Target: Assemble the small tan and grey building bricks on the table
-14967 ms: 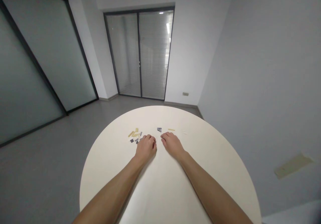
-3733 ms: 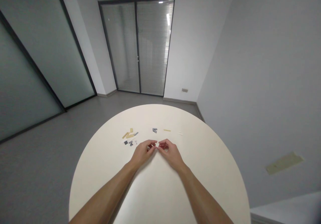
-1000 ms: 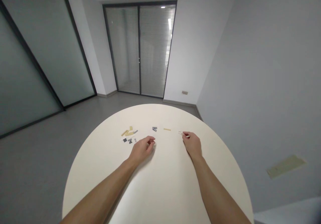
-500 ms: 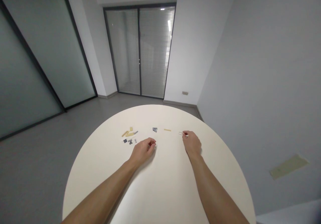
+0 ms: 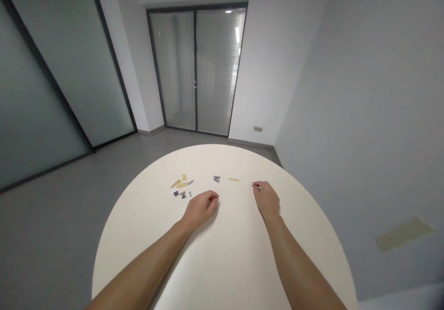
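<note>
My left hand (image 5: 201,208) rests low over the round white table (image 5: 222,263), its fingers curled and the thumb close to the index finger. Anything between those fingertips is too small or hidden to make out. On the right, my right hand (image 5: 267,198) is closed in a pinch on a small white piece (image 5: 258,187). Thin white sticks (image 5: 250,184) show just left of its fingertips; whether they are held or lying on the table I cannot tell. A slim yellow strip (image 5: 234,179) and several grey pieces (image 5: 217,179) lie between and beyond the hands.
Left of my left hand lie several yellow blocks (image 5: 182,185), a dark square piece (image 5: 176,193) and small grey parts (image 5: 183,195). The table's curved far edge faces a glass door (image 5: 215,78) with blinds. A grey wall (image 5: 374,115) stands to the right.
The view has shifted slightly, so the table things appear a little farther right. Both hands stay in nearly the same places, with only slight finger movement.
</note>
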`<move>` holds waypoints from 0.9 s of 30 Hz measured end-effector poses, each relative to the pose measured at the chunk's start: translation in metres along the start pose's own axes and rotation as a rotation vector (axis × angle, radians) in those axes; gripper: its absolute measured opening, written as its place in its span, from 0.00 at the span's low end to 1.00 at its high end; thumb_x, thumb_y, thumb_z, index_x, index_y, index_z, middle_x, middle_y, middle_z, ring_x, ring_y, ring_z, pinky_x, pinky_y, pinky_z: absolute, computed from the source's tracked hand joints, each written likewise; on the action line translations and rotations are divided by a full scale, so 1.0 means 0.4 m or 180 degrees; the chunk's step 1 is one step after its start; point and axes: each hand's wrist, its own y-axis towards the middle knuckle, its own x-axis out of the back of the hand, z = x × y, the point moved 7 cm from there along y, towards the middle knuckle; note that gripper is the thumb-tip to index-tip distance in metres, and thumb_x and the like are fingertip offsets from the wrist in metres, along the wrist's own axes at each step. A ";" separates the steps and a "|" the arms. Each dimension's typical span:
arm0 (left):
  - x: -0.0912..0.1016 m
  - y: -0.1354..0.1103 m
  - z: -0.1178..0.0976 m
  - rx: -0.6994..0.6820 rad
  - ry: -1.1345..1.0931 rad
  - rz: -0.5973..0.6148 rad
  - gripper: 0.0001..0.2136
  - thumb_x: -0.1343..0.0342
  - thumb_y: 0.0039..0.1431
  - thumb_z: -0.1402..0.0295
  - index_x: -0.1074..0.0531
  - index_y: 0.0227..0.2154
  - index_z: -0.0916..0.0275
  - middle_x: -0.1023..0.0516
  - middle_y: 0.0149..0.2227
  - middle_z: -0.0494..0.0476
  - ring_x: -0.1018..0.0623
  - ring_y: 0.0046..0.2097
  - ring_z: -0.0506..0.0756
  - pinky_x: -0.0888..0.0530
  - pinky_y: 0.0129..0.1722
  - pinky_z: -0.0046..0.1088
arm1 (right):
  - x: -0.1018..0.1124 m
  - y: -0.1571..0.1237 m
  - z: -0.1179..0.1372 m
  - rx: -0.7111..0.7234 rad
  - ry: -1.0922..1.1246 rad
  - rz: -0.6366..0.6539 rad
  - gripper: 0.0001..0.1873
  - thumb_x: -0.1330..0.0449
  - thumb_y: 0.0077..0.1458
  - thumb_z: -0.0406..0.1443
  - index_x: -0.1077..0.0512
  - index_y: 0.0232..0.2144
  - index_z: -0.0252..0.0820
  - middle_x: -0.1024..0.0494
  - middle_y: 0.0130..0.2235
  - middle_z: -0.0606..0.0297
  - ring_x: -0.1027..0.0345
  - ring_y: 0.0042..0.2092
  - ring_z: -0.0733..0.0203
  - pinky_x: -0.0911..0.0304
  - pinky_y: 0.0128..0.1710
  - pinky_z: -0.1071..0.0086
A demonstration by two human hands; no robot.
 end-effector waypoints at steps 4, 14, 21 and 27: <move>0.007 0.003 0.001 -0.0052 0.0032 -0.0039 0.09 0.50 0.62 0.65 0.25 0.40 0.56 0.19 0.38 0.53 0.22 0.38 0.54 0.30 0.37 0.29 | 0.005 -0.002 0.004 -0.0004 -0.0017 0.0025 0.11 0.46 0.62 0.38 0.24 0.40 0.46 0.22 0.44 0.63 0.29 0.40 0.58 0.41 0.34 0.68; 0.145 0.018 0.108 0.0510 0.1564 -0.0922 0.13 0.50 0.61 0.68 0.28 0.46 0.62 0.27 0.47 0.65 0.27 0.48 0.63 0.30 0.44 0.37 | 0.006 -0.016 0.037 0.0135 -0.0137 0.0208 0.09 0.46 0.60 0.34 0.25 0.37 0.45 0.25 0.44 0.63 0.29 0.40 0.60 0.42 0.34 0.68; 0.183 0.018 0.159 0.0824 0.2160 -0.0877 0.14 0.53 0.62 0.67 0.25 0.44 0.64 0.26 0.44 0.67 0.28 0.47 0.65 0.31 0.43 0.38 | -0.011 -0.049 0.080 0.0469 -0.0052 0.0281 0.08 0.45 0.58 0.32 0.25 0.36 0.45 0.26 0.43 0.63 0.30 0.40 0.62 0.41 0.37 0.70; 0.187 0.020 0.184 0.0920 0.2206 -0.0643 0.15 0.55 0.65 0.69 0.23 0.42 0.62 0.24 0.45 0.64 0.26 0.46 0.62 0.31 0.41 0.35 | -0.009 -0.063 0.093 0.0594 -0.0057 0.0274 0.08 0.45 0.59 0.32 0.26 0.37 0.44 0.26 0.44 0.64 0.30 0.42 0.62 0.41 0.39 0.70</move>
